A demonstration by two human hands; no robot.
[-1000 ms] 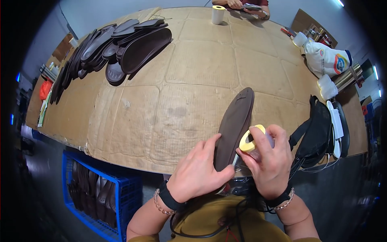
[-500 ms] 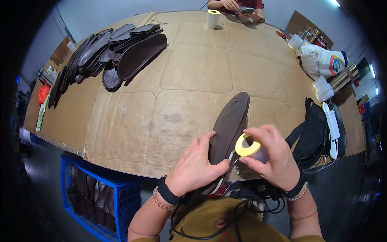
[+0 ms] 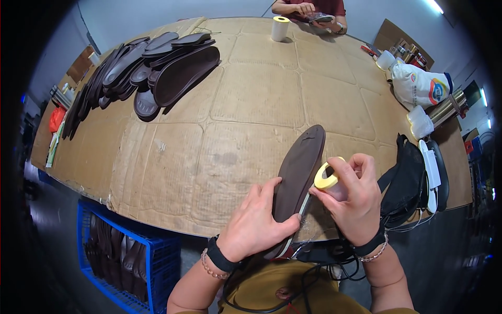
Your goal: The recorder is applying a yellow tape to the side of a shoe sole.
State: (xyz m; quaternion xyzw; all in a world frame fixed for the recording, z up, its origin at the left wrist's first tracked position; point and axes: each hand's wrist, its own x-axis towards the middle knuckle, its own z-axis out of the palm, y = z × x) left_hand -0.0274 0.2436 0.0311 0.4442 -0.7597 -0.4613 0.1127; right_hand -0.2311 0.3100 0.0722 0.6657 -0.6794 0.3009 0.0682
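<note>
L hand (image 3: 256,224) grips brown sole (image 3: 299,175), R hand (image 3: 356,201) holds yellow-ended roll (image 3: 328,182) v. near it, poss. touching.

We see the cardboard-covered bench (image 3: 256,94) brightly lit, a tube light (image 3: 434,6) glaring at upper right, soft shadow beside the brown shoe sole (image 3: 300,170); bench edges bow, and the corners are black.

Black wristbands (image 3: 221,255) and pale beaded bracelets (image 3: 206,265) accompany a mustard-brown top (image 3: 325,299).
</note>
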